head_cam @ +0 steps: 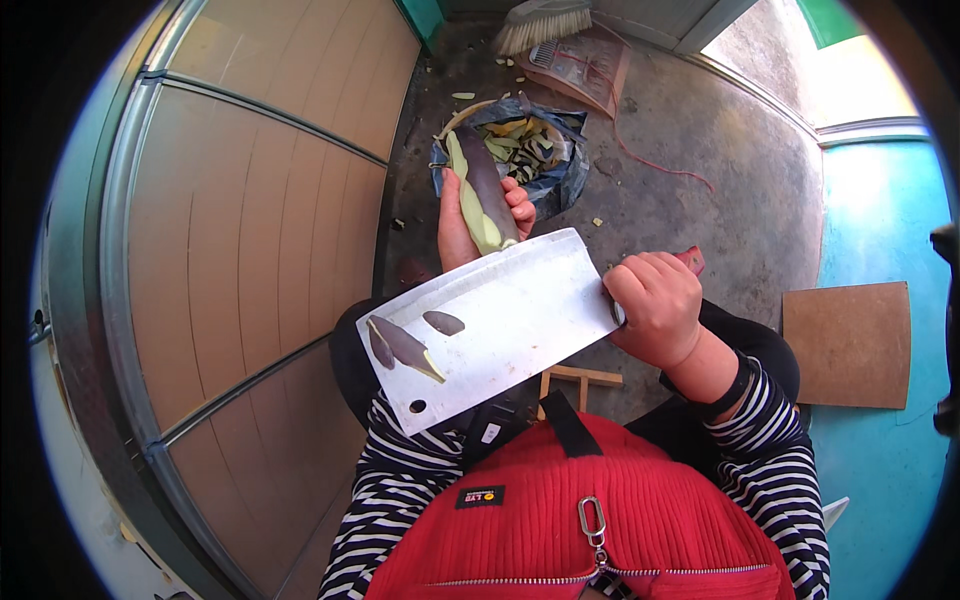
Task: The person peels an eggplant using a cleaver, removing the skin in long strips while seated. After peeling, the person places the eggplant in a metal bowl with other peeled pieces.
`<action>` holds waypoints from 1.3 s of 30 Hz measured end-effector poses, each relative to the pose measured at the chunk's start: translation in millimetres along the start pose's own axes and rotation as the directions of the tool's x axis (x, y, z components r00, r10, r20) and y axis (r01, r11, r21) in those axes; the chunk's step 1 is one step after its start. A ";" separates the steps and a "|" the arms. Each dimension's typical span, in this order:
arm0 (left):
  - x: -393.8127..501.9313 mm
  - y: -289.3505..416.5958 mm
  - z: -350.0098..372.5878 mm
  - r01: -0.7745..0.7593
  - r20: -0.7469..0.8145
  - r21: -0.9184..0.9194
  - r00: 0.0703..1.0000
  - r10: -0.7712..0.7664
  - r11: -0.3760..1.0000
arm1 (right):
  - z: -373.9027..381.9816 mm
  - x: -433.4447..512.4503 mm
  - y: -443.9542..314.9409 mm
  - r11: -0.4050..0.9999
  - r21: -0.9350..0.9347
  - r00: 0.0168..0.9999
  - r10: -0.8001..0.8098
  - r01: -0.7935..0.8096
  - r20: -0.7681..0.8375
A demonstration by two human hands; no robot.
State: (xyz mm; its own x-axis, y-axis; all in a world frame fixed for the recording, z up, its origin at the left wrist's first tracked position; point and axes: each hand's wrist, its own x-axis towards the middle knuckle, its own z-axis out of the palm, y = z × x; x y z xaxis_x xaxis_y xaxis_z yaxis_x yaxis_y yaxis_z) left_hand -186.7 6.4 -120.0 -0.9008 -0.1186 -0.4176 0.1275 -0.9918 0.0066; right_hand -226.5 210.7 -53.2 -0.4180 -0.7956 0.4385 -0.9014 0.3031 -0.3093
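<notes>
A long purple eggplant is gripped in my left hand, its far end over a lined bin. Pale green flesh shows along its left side where the skin is off. My right hand is closed around the red handle of a broad cleaver. The cleaver's edge lies against or just at the eggplant's near end; the exact contact is hard to tell. Several strips of purple peel stick to the flat of the blade, which hides part of my left wrist.
Beyond the eggplant, a bin with a dark plastic bag holds peelings. A dustpan and broom lie farther off, with a red cord on the floor. Brown panels stand close at left; a brown board is at right.
</notes>
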 end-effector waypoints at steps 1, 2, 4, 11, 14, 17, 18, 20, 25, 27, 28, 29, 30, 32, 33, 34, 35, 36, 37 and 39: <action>-0.5 0.0 -0.4 0.011 -0.022 -0.014 1.000 -0.011 1.000 | 0.0 -0.1 0.1 1.000 0.004 1.000 0.002 -0.002 0.001; -0.8 -0.2 -1.4 0.021 -0.044 -0.028 0.999 -0.022 0.999 | 0.1 -0.2 0.0 1.000 0.009 1.000 0.003 -0.003 0.002; -2.6 -1.2 -4.2 0.027 -0.009 -0.010 1.000 -0.027 1.000 | 0.3 0.1 -0.3 1.000 0.016 1.000 0.013 -0.013 0.005; -0.9 1.6 -17.2 0.164 0.121 -0.065 0.980 -0.156 0.984 | 0.6 2.4 -0.8 1.000 0.025 1.000 -0.001 0.001 0.004; 1.8 5.2 -23.3 0.235 0.222 -0.057 0.951 -0.217 0.970 | 1.0 2.7 1.1 1.000 0.021 1.000 0.009 -0.008 -0.028; 1.4 7.9 -26.8 0.245 0.241 -0.005 0.941 -0.236 0.970 | 2.0 2.0 3.8 0.999 0.004 0.999 0.044 -0.044 -0.015; 0.6 7.9 -27.4 0.233 0.229 0.002 0.947 -0.227 0.973 | 2.7 1.7 4.8 0.999 -0.001 0.998 0.055 -0.055 -0.008; -1.9 6.3 -28.1 0.211 0.207 0.008 0.956 -0.208 0.978 | 3.9 1.7 6.8 0.996 -0.002 0.996 0.085 -0.085 0.000; -3.2 0.5 -29.1 0.073 0.217 0.023 0.973 -0.077 0.997 | 3.1 2.5 14.0 0.987 -0.090 0.990 0.140 -0.137 0.032; -1.9 -0.9 -30.0 0.078 0.253 0.014 0.964 -0.079 0.997 | 3.0 0.7 16.7 0.984 -0.104 0.988 0.152 -0.147 0.040; -2.1 -1.7 -30.4 0.093 0.283 -0.005 0.955 -0.088 0.996 | 3.8 -0.6 18.1 0.984 -0.098 0.987 0.154 -0.149 0.043; -2.4 -2.0 -30.6 0.111 0.305 -0.033 0.948 -0.095 0.993 | 4.8 -2.4 19.6 0.982 -0.096 0.984 0.166 -0.160 0.064; -3.1 -2.4 -30.4 0.144 0.338 -0.077 0.935 -0.110 0.987 | 7.0 -3.4 22.7 0.981 -0.103 0.985 0.168 -0.164 0.036; -6.5 -4.1 -28.5 0.025 0.118 -0.073 0.993 -0.017 0.997 | 13.2 -3.5 31.6 0.973 -0.130 0.980 0.198 -0.193 0.024; -8.1 -7.0 -26.5 -0.014 0.058 -0.085 0.998 0.019 0.996 | 15.4 -2.9 37.0 0.961 -0.153 0.973 0.233 -0.230 -0.002; -11.0 -5.9 -23.4 -0.077 0.095 0.022 0.993 0.075 0.997 | 16.9 -1.0 42.6 0.947 -0.175 0.962 0.271 -0.270 -0.022; -13.9 -6.8 -19.9 -0.077 0.231 0.143 0.972 0.042 0.987 | 17.1 1.0 47.0 0.933 -0.185 0.951 0.305 -0.310 -0.054; -15.0 -6.6 -15.6 -0.047 0.223 0.146 0.975 0.014 0.988 | 15.1 2.5 49.6 0.930 -0.185 0.948 0.310 -0.317 -0.066; -14.9 -7.3 -11.0 -0.032 0.149 0.181 0.989 0.005 0.983 | 12.8 3.0 48.6 0.937 -0.189 0.955 0.290 -0.295 -0.056; -16.7 -16.0 -4.5 -0.190 -0.153 0.001 0.970 0.188 0.982 | 4.2 4.7 42.3 0.954 -0.178 0.970 0.229 -0.240 -0.080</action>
State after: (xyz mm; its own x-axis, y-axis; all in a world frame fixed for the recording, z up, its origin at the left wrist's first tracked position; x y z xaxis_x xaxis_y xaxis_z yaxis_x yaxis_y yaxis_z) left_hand -171.9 24.5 -117.2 -0.7867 -0.2939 -0.5428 0.2958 -0.9513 0.0864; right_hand -266.1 217.5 -67.7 -0.6213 -0.6604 0.4217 -0.7799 0.5736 -0.2506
